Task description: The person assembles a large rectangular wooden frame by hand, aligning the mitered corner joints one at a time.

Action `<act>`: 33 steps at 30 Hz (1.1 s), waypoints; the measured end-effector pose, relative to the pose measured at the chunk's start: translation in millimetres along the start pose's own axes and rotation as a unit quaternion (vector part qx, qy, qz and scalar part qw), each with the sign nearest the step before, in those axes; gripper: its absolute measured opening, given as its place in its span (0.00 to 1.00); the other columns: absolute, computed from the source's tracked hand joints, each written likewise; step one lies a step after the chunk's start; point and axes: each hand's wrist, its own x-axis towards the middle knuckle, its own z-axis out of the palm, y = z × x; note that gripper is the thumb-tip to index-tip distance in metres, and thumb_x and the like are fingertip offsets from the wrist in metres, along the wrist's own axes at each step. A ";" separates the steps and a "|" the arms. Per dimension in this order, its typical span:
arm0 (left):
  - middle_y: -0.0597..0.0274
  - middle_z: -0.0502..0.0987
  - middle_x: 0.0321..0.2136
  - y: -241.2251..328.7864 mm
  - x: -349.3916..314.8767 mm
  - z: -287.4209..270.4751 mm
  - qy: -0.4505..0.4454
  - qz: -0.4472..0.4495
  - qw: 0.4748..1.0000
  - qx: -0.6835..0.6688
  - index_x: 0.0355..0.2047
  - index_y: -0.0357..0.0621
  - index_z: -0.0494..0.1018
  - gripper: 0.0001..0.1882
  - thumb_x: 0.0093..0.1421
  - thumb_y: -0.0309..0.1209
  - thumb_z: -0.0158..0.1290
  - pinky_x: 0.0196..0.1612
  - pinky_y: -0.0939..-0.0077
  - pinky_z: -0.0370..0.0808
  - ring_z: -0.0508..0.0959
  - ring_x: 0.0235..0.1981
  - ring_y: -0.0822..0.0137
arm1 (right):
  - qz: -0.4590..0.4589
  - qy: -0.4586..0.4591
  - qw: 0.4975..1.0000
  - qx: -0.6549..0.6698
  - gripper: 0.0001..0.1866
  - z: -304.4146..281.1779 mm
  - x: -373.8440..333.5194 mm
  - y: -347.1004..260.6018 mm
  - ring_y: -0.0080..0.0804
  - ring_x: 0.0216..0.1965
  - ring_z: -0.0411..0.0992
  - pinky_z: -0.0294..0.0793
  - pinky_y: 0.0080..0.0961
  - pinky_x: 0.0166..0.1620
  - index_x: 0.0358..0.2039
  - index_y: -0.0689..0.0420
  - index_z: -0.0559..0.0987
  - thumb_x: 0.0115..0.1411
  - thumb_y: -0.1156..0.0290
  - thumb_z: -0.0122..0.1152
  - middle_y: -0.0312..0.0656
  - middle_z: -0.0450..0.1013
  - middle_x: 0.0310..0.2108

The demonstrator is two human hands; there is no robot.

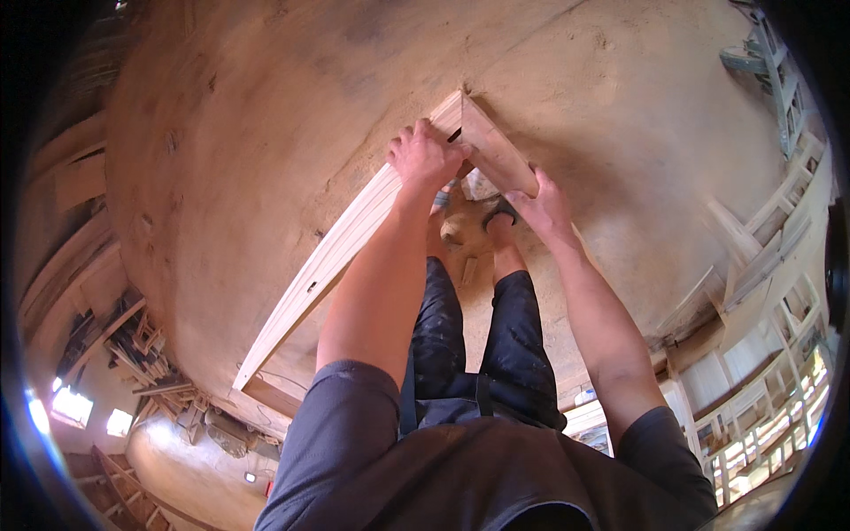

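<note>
A pale wooden frame (363, 211) stands on the dusty floor in front of me, its long side running from the far corner down to the left. A shorter piece meets the long side at a slanted corner joint. Near that joint, my left hand (427, 159) is closed over the long side, beside a dark slot in the wood. My right hand (544, 208) grips the shorter piece (498, 152) further to the right, its fingers curled round the edge. A second small slot shows lower on the long side. My forearms hide part of the frame.
Brown dusty floor (248, 115) spreads round the frame, and my feet (500, 212) are below it. Stacked timber (146, 350) lines the left side. On the right lean several pale wooden frames (779, 389) and a grey-blue ladder-like rack (779, 84).
</note>
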 end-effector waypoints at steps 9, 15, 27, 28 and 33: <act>0.44 0.67 0.63 10.3 -1.2 -2.9 -0.020 0.004 1.000 0.011 0.61 0.45 0.69 0.44 0.48 0.55 0.67 0.70 0.49 0.59 0.62 0.68 0.42 | -0.091 0.172 0.975 -0.108 0.41 16.9 -38.0 27.4 0.60 0.67 0.64 0.63 0.48 0.68 0.66 0.67 0.65 0.56 0.68 0.73 0.63 0.67 0.64; 0.45 0.70 0.64 14.6 -8.8 -16.5 -0.069 0.003 0.997 0.022 0.65 0.42 0.67 0.49 0.49 0.56 0.66 0.71 0.53 0.58 0.64 0.68 0.43 | 0.027 0.185 0.981 -0.047 0.40 34.0 -155.8 61.3 0.58 0.69 0.61 0.60 0.48 0.71 0.67 0.65 0.65 0.55 0.72 0.72 0.62 0.64 0.67; 0.52 0.75 0.62 -46.2 -19.9 12.7 0.011 0.110 0.976 0.185 0.69 0.51 0.64 0.50 0.50 0.60 0.65 0.64 0.54 0.72 0.74 0.62 0.51 | 0.307 0.230 0.907 0.175 0.31 91.5 -343.8 188.2 0.53 0.64 0.70 0.68 0.39 0.67 0.59 0.64 0.76 0.54 0.69 0.69 0.59 0.73 0.60; 0.51 0.76 0.60 -54.1 -22.6 13.1 0.067 0.120 0.966 0.219 0.68 0.50 0.66 0.49 0.49 0.59 0.66 0.61 0.54 0.74 0.77 0.60 0.51 | 0.310 0.249 0.896 0.198 0.31 99.6 -351.2 197.9 0.53 0.64 0.71 0.68 0.39 0.67 0.58 0.64 0.76 0.54 0.68 0.69 0.59 0.74 0.60; 0.45 0.66 0.69 -19.2 -124.2 45.9 0.113 0.233 0.911 0.321 0.71 0.35 0.59 0.50 0.54 0.44 0.68 0.73 0.56 0.60 0.64 0.70 0.48 | 0.362 0.254 0.843 0.307 0.30 115.5 -440.5 250.7 0.55 0.60 0.71 0.68 0.43 0.66 0.58 0.63 0.76 0.54 0.66 0.66 0.57 0.74 0.58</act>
